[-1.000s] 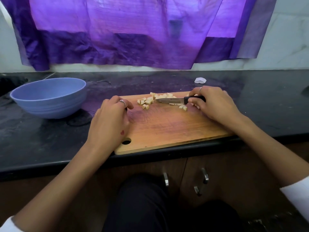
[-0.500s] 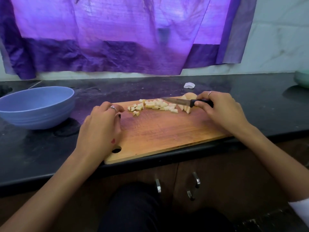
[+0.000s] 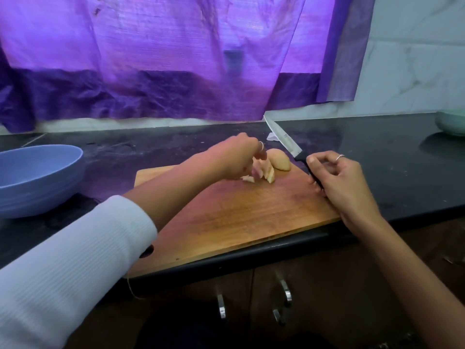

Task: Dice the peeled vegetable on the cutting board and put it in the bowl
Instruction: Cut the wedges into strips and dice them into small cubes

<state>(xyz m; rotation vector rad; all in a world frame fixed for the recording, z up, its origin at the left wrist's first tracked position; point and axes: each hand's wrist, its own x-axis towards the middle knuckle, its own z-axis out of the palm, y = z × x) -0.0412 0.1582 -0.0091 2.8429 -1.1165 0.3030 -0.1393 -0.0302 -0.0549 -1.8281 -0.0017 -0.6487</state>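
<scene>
Right hand (image 3: pixel 337 182) is wrapped around the black handle of the knife (image 3: pixel 289 141) with the blade tipped up and away from the cutting board (image 3: pixel 241 212), which I'd guess is just to keep the edge clear while the other hand works. Left hand (image 3: pixel 235 159) is reaching across with fingers curled down over the diced bits (image 3: pixel 261 173), probably scooping or pinching them, though it's too blurry to tell. The uncut chunk of vegetable (image 3: pixel 279 161) sits just beyond at the board's far edge, and the blue bowl (image 3: pixel 37 177) waits well off to the left, handy for that hand.
</scene>
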